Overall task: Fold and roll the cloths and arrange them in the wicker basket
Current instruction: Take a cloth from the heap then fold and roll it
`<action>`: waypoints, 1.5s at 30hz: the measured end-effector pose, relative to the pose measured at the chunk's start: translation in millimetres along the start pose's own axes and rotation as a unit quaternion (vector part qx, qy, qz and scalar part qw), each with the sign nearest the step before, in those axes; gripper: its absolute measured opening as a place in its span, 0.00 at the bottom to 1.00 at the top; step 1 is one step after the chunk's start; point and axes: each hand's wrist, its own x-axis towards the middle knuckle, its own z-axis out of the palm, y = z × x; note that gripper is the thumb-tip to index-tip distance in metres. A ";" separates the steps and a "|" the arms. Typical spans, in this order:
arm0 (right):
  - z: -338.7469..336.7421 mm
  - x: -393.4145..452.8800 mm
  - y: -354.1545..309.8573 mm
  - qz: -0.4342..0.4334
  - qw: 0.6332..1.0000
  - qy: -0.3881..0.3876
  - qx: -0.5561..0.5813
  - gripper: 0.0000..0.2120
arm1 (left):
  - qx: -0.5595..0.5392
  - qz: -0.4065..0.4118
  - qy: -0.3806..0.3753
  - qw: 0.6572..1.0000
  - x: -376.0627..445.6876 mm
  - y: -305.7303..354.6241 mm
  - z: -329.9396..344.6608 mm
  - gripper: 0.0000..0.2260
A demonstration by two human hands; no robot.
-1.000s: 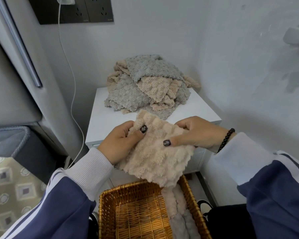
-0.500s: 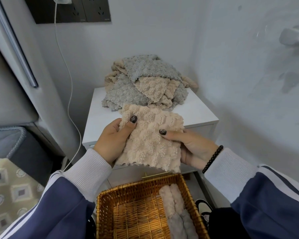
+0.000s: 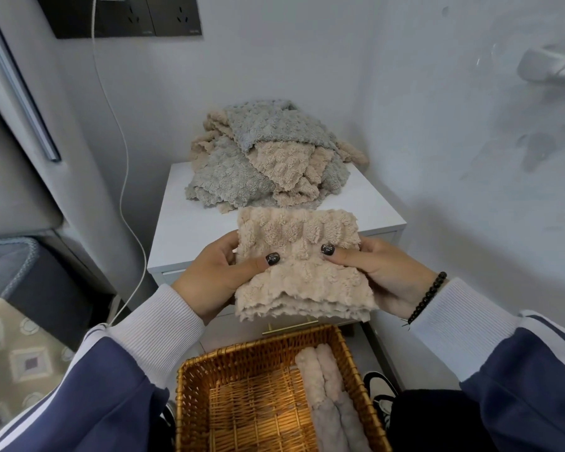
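I see the beige cloth [image 3: 302, 265] held in mid-frame, folded into a band whose long axis runs left to right, its folded edge toward the top of the frame and its scalloped loose edges pointing down toward the basket. My left hand [image 3: 216, 275] pinches the cloth's left end, thumb on the front and fingers hidden behind; my right hand [image 3: 382, 275] pinches the right end the same way. The wicker basket [image 3: 242, 360] sits at lower centre, below the cloth, with rolled cloths [image 3: 328, 396] lying along its right side, their long axes running from the top of the frame to the bottom, beige toward the top and grey toward the bottom. Above the hands, a white worktop [image 3: 190, 230] carries a loose pile of cloths [image 3: 265, 158], grey and beige. Pale walls meet in a corner behind it; a dark socket panel [image 3: 121, 14] sits at upper left with a white cable [image 3: 124, 177] hanging down. The basket's lower edge is cut off by the frame, and a white fixture [image 3: 548, 70] at upper right is too blurred to identify.
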 end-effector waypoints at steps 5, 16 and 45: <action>1.6 -2.2 -1.2 0.020 0.999 -0.041 0.013 0.27 | -0.038 0.030 0.012 0.999 -1.8 1.3 0.6 0.21; -6.8 0.0 -9.1 -0.065 0.992 -0.104 0.038 0.34 | -0.150 0.003 -0.078 0.986 -7.1 8.2 -7.6 0.28; 14.6 -14.0 46.8 0.016 0.780 -0.076 -0.621 0.30 | 0.503 -0.163 -0.189 0.827 -38.9 -31.3 -20.3 0.28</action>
